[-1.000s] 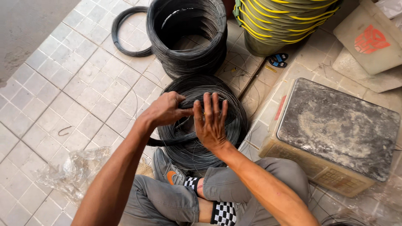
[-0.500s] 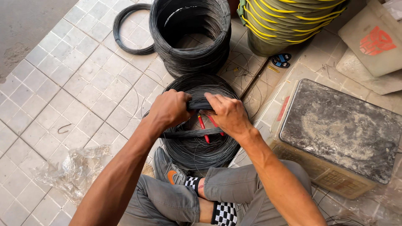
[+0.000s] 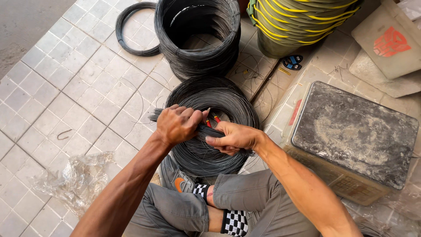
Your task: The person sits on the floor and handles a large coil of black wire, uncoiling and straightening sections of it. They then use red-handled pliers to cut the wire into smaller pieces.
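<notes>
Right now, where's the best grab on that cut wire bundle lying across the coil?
Probably the bare left tail of the wire bundle, coming from the tiled-floor side. It lies roughly level across the wire coil. Its middle is taken by the left hand and right hand, both wrapped around it.

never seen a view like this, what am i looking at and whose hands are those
The picture comes from a camera worn on a person's head, looking down at their own two hands. They sit on a tiled floor. The left hand and the right hand both grip a bundle of dark wire strands, held across a flat wire coil. Something with red handles shows between the hands. Beyond stand a tall stack of wire coils and yellow-rimmed buckets; a weighing scale sits at the right.
</notes>
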